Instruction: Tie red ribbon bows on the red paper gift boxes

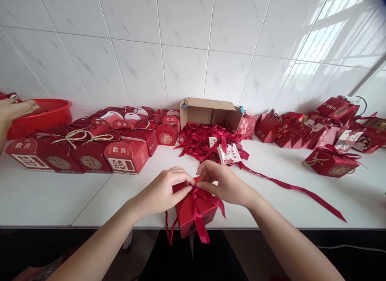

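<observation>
A red gift box point(185, 214) sits at the table's front edge, its near corner jutting past it. Across its top lies a dark red ribbon point(197, 216), its tails hanging down the near side. My left hand point(169, 188) pinches the ribbon at the knot from the left. From the right, my right hand point(218, 182) pinches it at the same spot, the fingertips of both hands almost meeting. A twisted red cord handle point(170, 228) dangles from the box's left side. What exactly lies between the fingertips is partly hidden.
Rows of red gift boxes point(125, 156) stand at left, near a red basin point(56, 112) and another person's hand point(19, 112). Behind my hands, loose ribbons point(196, 140) spill from a cardboard box point(208, 106). More boxes point(331, 162) stand at right; one long ribbon point(289, 186) trails across the table.
</observation>
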### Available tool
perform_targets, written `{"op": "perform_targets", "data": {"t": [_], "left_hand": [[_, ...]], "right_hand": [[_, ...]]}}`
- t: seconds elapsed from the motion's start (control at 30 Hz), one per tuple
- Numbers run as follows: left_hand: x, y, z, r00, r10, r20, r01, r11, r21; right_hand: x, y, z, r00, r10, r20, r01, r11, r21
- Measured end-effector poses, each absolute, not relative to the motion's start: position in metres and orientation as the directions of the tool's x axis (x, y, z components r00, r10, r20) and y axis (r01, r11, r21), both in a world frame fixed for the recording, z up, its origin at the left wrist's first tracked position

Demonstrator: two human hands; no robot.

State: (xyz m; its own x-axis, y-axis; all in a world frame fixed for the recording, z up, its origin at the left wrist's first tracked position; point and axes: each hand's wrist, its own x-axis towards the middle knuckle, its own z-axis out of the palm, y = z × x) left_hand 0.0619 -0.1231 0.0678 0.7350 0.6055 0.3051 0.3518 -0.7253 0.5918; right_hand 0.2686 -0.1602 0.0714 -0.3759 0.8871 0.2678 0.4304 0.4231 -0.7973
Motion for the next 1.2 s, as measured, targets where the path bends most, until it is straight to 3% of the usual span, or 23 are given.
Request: {"op": "perform_targets", "data": {"t": [0.13, 0.23, 0.4, 0.9, 1.03, 1.2], "left_hand": [[0.061, -0.122, 0.072, 0.738, 0.606, 0.297, 0.380, -0.736, 0.560], [0.061, -0.120, 0.074, 0.757, 0.590, 0.283, 0.383, -0.750, 0.540], [0.057, -0.112, 0.079, 0.770, 0.594, 0.235, 0.418, -0.747, 0.517], [0.061, -0.109, 0.084, 0.839, 0.540, 0.071, 0.444, -0.753, 0.485], [0.064, -0.106, 0.081, 0.884, 0.468, 0.010, 0.382, -0.734, 0.562], [0.062, -0.101, 0.076, 0.898, 0.438, 0.040, 0.324, -0.719, 0.615]], "right_hand": [[0.272, -0.166, 0.068, -0.480, 0.788, 0.385, 0.483, 0.604, -0.634], [0.275, -0.168, 0.064, -0.574, 0.719, 0.392, 0.521, 0.690, -0.502], [0.277, -0.170, 0.055, -0.614, 0.685, 0.393, 0.538, 0.727, -0.427], [0.280, -0.161, 0.043, -0.635, 0.593, 0.495, 0.370, 0.796, -0.479], [0.280, -0.160, 0.042, -0.635, 0.594, 0.495, 0.338, 0.789, -0.513], [0.281, -0.160, 0.040, -0.621, 0.596, 0.509, 0.320, 0.786, -0.529]]}}
